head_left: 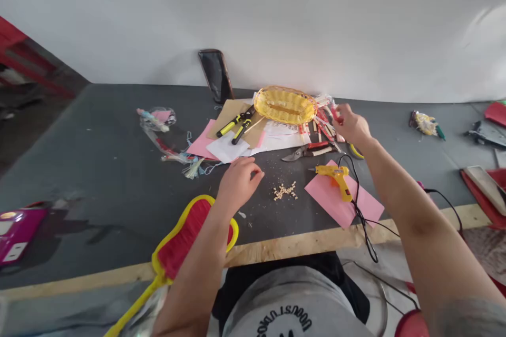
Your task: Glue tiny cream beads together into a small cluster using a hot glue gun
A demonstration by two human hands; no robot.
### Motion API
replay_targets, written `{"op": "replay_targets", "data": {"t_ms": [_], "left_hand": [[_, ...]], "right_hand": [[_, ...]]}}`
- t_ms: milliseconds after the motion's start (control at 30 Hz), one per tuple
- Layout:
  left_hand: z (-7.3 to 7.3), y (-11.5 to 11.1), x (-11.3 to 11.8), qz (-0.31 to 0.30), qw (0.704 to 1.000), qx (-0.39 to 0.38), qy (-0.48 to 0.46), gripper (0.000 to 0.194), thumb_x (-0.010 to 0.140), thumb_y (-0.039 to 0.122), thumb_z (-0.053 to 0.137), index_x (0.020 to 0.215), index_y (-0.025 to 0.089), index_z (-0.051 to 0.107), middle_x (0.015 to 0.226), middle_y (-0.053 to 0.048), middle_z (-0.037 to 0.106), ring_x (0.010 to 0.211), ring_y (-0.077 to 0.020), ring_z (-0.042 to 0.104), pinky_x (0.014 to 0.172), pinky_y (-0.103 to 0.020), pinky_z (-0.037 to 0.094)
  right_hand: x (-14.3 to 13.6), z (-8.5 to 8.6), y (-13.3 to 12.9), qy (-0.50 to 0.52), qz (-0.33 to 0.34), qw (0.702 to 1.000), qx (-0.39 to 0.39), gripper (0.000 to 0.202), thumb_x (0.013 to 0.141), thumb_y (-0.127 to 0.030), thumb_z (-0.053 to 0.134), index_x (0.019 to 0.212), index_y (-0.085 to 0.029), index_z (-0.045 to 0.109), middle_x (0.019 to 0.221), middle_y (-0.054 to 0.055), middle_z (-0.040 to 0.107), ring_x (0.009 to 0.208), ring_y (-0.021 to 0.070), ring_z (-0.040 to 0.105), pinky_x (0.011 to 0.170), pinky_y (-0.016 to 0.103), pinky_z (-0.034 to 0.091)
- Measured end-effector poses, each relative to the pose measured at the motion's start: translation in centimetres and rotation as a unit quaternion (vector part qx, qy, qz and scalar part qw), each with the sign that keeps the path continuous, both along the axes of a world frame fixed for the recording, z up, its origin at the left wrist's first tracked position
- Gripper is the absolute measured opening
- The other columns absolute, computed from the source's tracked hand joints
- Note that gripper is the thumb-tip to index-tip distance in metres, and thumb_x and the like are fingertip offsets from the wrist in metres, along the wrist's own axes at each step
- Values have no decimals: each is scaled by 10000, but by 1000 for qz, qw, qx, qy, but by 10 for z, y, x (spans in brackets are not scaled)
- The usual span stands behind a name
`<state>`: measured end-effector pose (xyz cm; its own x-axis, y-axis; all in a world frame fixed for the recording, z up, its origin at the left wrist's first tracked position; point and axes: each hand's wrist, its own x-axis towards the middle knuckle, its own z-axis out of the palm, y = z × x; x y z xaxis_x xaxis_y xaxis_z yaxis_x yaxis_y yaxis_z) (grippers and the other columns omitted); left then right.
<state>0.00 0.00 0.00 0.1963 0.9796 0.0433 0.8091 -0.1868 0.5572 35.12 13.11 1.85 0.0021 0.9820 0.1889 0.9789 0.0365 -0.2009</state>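
Note:
My left hand [240,181] hovers over the dark table beside a folded white paper [227,146], its fingers curled in and nothing visible in them. Farther right, my right hand [351,125] reaches into a heap of red-and-white wrapped sticks [324,125]. Its fingers are pinched together there; what they grip is hidden. A yellow woven basket [285,105] stands left of that hand. Pruning shears [308,151] lie just below the heap. Between my hands is a small pile of short cut wooden pieces [284,191].
A yellow glue gun [336,176] rests on pink paper [324,197], its black cable trailing off the edge. Black-and-yellow pliers [237,125] lie on brown paper. A phone [216,75] leans on the wall. Tassels [193,167] and a red-yellow fly swatter [185,231] are at left.

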Motion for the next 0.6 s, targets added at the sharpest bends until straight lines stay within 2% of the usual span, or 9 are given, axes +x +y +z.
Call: {"op": "replay_targets", "data": {"t_ms": [67, 133, 200, 267, 333, 433, 500, 600], "left_hand": [[-1, -4, -6, -4, 999, 4, 35, 153, 889, 238, 594, 804, 203, 716, 1187, -131, 739, 1293, -305, 589, 1140, -454, 423], [-1, -9, -14, -5, 998, 7, 58, 172, 898, 239, 575, 821, 198, 723, 1209, -144, 733, 1328, -308, 564, 1142, -454, 426], [2, -14, -24, 0, 998, 8, 68, 183, 899, 240, 563, 822, 201, 725, 1243, -142, 722, 1345, -309, 551, 1140, -455, 432], [5, -17, -36, 15, 997, 13, 70, 188, 895, 251, 561, 815, 205, 724, 1305, -133, 694, 1343, -315, 551, 1123, -455, 452], [7, -18, -48, 32, 996, 23, 76, 197, 897, 266, 558, 805, 205, 721, 1319, -133, 681, 1317, -321, 570, 1095, -457, 476], [4, -14, -63, 21, 994, 33, 98, 191, 889, 259, 575, 776, 201, 717, 1280, -138, 694, 1301, -328, 580, 1087, -465, 478], [-2, -11, -69, -2, 994, 24, 106, 155, 868, 235, 604, 782, 195, 727, 1335, -147, 673, 1342, -337, 552, 1112, -469, 456], [-13, -7, -70, -9, 995, 5, 96, 122, 855, 215, 630, 818, 186, 742, 1359, -163, 667, 1350, -331, 556, 1122, -455, 452]], "right_hand": [[-2, 12, -10, 45, 31, 995, 87, 427, 863, -265, 553, 1283, -199, 587, 754, 23, 683, 612, 170, 578, 605, 289, 424], [-13, 25, -20, 99, 87, 980, 147, 333, 892, -278, 541, 1205, -200, 625, 707, 2, 635, 588, 152, 547, 614, 294, 440], [-32, 35, -28, 160, 131, 965, 164, 242, 944, -319, 512, 1099, -205, 659, 668, -9, 594, 574, 138, 525, 608, 290, 451], [-58, 38, -31, 225, 179, 944, 159, 282, 999, -301, 419, 1142, -213, 645, 709, -2, 590, 606, 132, 543, 630, 290, 477], [-91, 30, -31, 318, 244, 906, 137, 321, 1008, -284, 378, 1270, -243, 558, 856, 21, 629, 707, 139, 600, 659, 287, 512], [-146, 4, -32, 442, 290, 842, 102, 365, 968, -386, 531, 1302, -238, 518, 964, 49, 637, 772, 147, 612, 663, 282, 530], [-184, -17, -36, 485, 303, 819, 45, 349, 974, -478, 525, 1187, -213, 604, 949, 54, 651, 711, 134, 588, 623, 277, 518], [-231, -45, -42, 517, 325, 790, -57, 462, 938, -608, 520, 1020, -183, 682, 859, 51, 674, 675, 140, 588, 593, 282, 510]]}}
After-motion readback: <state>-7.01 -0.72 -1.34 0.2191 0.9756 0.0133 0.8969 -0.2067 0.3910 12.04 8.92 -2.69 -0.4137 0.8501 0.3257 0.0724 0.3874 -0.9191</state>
